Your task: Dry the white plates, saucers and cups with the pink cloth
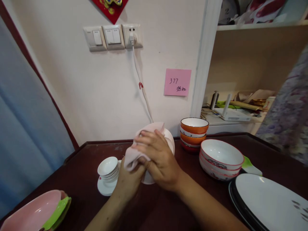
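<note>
A pale pink cloth (132, 158) is bunched between my two hands above the middle of the table. My right hand (160, 160) wraps over the cloth, its fingers bent across the top. Under it, my left hand (131, 179) is closed, its fingers mostly covered by cloth and the other hand; what it grips inside cannot be made out. Behind my right hand a white rounded item (170, 141) shows only in part. Left of my hands, a stack of small white bowls (108, 166) stands on a white plate (105, 189).
Stacked orange and white bowls (194, 130) stand at the back right, near white red-rimmed bowls (221, 157). Large plates (269, 199) lie at the right front, pink dishes (36, 210) at the left front. A cable (141, 85) runs down the wall behind the table (81, 173).
</note>
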`<state>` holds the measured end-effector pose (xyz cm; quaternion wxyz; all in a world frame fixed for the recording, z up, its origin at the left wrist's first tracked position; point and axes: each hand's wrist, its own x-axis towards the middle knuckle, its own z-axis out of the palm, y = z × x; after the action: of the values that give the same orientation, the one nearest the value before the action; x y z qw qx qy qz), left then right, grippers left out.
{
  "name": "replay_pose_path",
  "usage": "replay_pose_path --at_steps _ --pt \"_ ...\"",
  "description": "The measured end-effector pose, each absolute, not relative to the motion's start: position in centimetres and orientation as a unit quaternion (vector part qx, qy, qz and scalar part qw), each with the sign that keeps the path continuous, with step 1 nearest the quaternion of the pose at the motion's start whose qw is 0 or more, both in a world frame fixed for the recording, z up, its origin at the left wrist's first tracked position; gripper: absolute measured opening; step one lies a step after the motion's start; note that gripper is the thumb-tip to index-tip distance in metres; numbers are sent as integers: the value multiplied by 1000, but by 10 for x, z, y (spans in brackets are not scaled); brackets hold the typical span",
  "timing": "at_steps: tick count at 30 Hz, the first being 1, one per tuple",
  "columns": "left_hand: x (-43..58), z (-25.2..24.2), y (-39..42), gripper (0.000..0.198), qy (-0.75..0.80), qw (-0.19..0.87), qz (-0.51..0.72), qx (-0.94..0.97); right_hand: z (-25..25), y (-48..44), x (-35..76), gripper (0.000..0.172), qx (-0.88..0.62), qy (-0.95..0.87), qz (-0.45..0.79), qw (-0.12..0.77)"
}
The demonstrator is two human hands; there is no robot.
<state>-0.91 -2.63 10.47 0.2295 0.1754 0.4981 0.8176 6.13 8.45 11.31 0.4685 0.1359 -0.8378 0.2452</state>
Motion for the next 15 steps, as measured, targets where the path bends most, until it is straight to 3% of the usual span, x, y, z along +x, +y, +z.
replay_pose_path --at_steps 6,10,15 --pt "-3 109 -22 43 593 114 764 227 92 126 41 35 -42 -709 443 547" --pt "-5 112 -25 47 594 38 782 185 72 121 24 43 -93 -603 616 499" --pt "-6 106 -20 51 484 -35 857 176 69 90 15 51 -80 -400 822 397"
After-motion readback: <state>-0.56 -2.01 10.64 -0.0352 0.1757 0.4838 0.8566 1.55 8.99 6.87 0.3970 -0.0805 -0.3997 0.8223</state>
